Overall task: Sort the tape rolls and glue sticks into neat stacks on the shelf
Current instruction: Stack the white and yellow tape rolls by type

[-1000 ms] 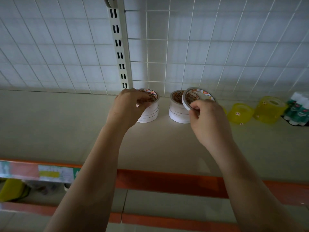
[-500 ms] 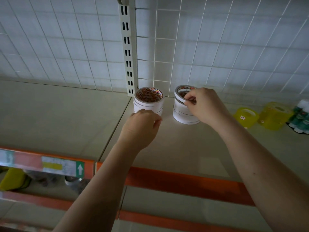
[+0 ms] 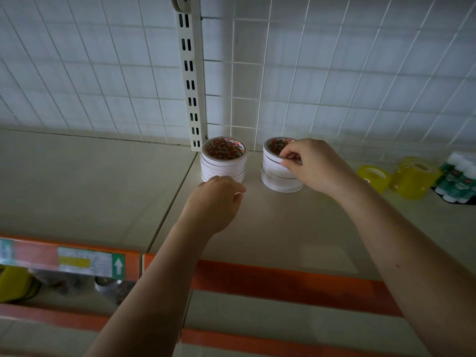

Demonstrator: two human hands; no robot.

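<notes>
Two stacks of white tape rolls stand side by side at the back of the shelf [image 3: 257,228]. The left stack [image 3: 223,161] holds several thin rolls; my left hand [image 3: 219,199] hovers just in front of its base with loosely curled fingers, holding nothing. The right stack [image 3: 275,173] is a little shorter. My right hand [image 3: 314,166] pinches the rim of the top roll [image 3: 273,153] on that stack. Yellow tape rolls [image 3: 414,176] and glue sticks [image 3: 458,176] sit farther right.
A white wire grid [image 3: 334,73] backs the shelf, with a slotted upright post [image 3: 190,81] behind the left stack. An orange front lip [image 3: 283,282] edges the shelf. A lower shelf with dim items shows at bottom left.
My right hand brought a tilted roll down flat onto the right stack. My left hand let go of the left stack's top and drew back toward me.
</notes>
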